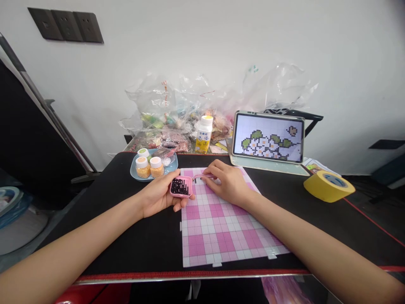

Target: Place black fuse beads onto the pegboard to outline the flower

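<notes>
Both forearms reach in from 6 o'clock. Left hand (156, 197) curls around a pink tray (181, 187) of black beads. Right hand (228, 184), at the tray's 3 o'clock, pinches pink tweezers (202, 176) over the 12 o'clock edge of the checked pegboard (221, 230). From the hands, a blue plate (134, 172) of jars lies at 10 o'clock, a tablet (268, 137) at 1, and a yellow tape roll (328, 186) at 3 on the counter (316, 219).

L hand (157, 197) cupping pink bead tray (181, 187), R hand (230, 183) w/ pink tweezers (200, 175) on pegboard (221, 230)
</notes>
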`<state>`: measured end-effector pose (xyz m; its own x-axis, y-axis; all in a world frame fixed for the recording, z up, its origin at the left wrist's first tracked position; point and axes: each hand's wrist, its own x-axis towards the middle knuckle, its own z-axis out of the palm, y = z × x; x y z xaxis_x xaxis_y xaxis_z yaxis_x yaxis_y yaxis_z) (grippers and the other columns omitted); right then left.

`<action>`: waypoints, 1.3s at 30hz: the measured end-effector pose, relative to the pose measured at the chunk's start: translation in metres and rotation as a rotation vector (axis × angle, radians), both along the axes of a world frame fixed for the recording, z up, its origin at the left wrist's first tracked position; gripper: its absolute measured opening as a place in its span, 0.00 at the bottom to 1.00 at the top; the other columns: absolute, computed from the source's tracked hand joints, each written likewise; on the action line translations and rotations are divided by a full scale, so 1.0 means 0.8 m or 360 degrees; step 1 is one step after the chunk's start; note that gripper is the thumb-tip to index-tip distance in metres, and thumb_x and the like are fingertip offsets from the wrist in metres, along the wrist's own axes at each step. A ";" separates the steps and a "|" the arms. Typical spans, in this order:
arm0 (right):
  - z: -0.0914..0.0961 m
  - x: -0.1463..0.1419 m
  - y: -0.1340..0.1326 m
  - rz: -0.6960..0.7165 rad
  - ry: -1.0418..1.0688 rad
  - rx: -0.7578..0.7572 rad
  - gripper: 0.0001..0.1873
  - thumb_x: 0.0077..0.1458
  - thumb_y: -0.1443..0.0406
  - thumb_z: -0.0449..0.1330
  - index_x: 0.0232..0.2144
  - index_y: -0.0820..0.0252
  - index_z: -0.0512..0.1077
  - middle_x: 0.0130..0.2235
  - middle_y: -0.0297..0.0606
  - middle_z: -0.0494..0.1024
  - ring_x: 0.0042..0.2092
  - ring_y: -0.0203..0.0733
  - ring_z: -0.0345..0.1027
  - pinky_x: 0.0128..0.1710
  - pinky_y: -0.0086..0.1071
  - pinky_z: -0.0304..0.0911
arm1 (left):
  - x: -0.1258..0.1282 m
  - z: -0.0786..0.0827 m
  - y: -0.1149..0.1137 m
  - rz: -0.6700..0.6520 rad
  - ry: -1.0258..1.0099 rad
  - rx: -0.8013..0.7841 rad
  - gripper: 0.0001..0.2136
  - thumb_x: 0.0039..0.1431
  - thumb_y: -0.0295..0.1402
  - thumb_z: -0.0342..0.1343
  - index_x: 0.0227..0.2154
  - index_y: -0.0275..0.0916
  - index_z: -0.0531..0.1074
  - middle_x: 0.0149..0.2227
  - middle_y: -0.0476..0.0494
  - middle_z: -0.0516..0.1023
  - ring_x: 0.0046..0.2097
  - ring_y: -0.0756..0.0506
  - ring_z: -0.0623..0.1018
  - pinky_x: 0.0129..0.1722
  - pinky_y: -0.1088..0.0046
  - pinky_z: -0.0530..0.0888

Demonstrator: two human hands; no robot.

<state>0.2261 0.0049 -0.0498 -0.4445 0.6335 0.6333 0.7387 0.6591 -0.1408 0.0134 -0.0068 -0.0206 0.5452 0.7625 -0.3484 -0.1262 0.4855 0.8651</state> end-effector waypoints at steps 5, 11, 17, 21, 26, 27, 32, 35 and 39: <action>0.003 -0.002 -0.002 0.0050 0.0117 0.0036 0.10 0.60 0.63 0.54 0.33 0.62 0.72 0.34 0.39 0.73 0.31 0.34 0.67 0.28 0.27 0.59 | -0.002 -0.001 0.000 -0.0002 0.0000 -0.0001 0.22 0.68 0.38 0.34 0.36 0.26 0.68 0.25 0.30 0.77 0.18 0.48 0.73 0.14 0.77 0.67; 0.008 -0.005 -0.011 0.0167 0.0280 0.0174 0.09 0.60 0.63 0.53 0.35 0.61 0.71 0.35 0.40 0.72 0.32 0.35 0.67 0.27 0.28 0.62 | -0.003 0.001 -0.002 -0.0014 0.0001 0.0011 0.23 0.68 0.38 0.34 0.34 0.27 0.70 0.25 0.32 0.77 0.18 0.49 0.73 0.14 0.77 0.67; 0.010 -0.006 -0.017 0.0273 0.0108 0.0184 0.09 0.61 0.65 0.51 0.39 0.60 0.70 0.37 0.40 0.71 0.34 0.35 0.66 0.28 0.29 0.62 | -0.005 -0.002 -0.001 -0.0091 -0.0006 0.0038 0.26 0.68 0.39 0.32 0.33 0.25 0.71 0.24 0.33 0.76 0.19 0.49 0.73 0.15 0.77 0.68; 0.008 -0.007 -0.016 0.0266 0.0008 0.0222 0.09 0.61 0.66 0.51 0.40 0.61 0.70 0.37 0.41 0.71 0.36 0.37 0.66 0.29 0.29 0.61 | -0.008 -0.004 0.001 -0.0148 -0.0064 0.0044 0.25 0.68 0.38 0.32 0.36 0.25 0.71 0.29 0.30 0.77 0.21 0.47 0.74 0.17 0.75 0.69; 0.006 -0.007 -0.015 0.0195 0.0026 0.0199 0.10 0.62 0.64 0.50 0.38 0.61 0.71 0.36 0.41 0.72 0.35 0.36 0.66 0.29 0.29 0.61 | -0.007 -0.003 0.000 -0.0084 -0.0049 0.0056 0.22 0.67 0.36 0.33 0.37 0.27 0.70 0.31 0.30 0.78 0.20 0.48 0.74 0.15 0.76 0.68; 0.005 -0.007 -0.015 0.0186 0.0026 0.0191 0.11 0.62 0.64 0.50 0.38 0.61 0.71 0.37 0.40 0.72 0.34 0.36 0.66 0.29 0.29 0.61 | -0.007 -0.003 -0.001 -0.0080 -0.0047 0.0059 0.21 0.67 0.36 0.33 0.37 0.27 0.70 0.31 0.30 0.78 0.20 0.48 0.74 0.15 0.76 0.68; 0.005 -0.006 -0.015 0.0200 0.0007 0.0161 0.10 0.62 0.64 0.50 0.38 0.61 0.71 0.37 0.40 0.72 0.34 0.35 0.67 0.30 0.29 0.62 | -0.007 -0.006 -0.001 -0.0103 -0.0022 0.0091 0.22 0.67 0.36 0.34 0.34 0.26 0.71 0.31 0.29 0.77 0.20 0.48 0.73 0.15 0.76 0.68; 0.006 -0.006 -0.016 0.0238 -0.0005 0.0130 0.11 0.62 0.64 0.50 0.38 0.60 0.71 0.37 0.40 0.72 0.34 0.36 0.67 0.30 0.29 0.63 | -0.007 -0.007 -0.001 -0.0137 -0.0023 0.0123 0.22 0.67 0.36 0.35 0.34 0.26 0.71 0.31 0.29 0.77 0.20 0.48 0.74 0.16 0.75 0.68; 0.006 -0.006 -0.016 0.0263 -0.0011 0.0125 0.11 0.62 0.63 0.49 0.38 0.60 0.71 0.37 0.40 0.71 0.34 0.36 0.66 0.30 0.29 0.63 | -0.009 -0.008 0.000 -0.0168 -0.0043 0.0133 0.22 0.67 0.37 0.36 0.35 0.26 0.72 0.32 0.29 0.77 0.20 0.48 0.74 0.16 0.75 0.69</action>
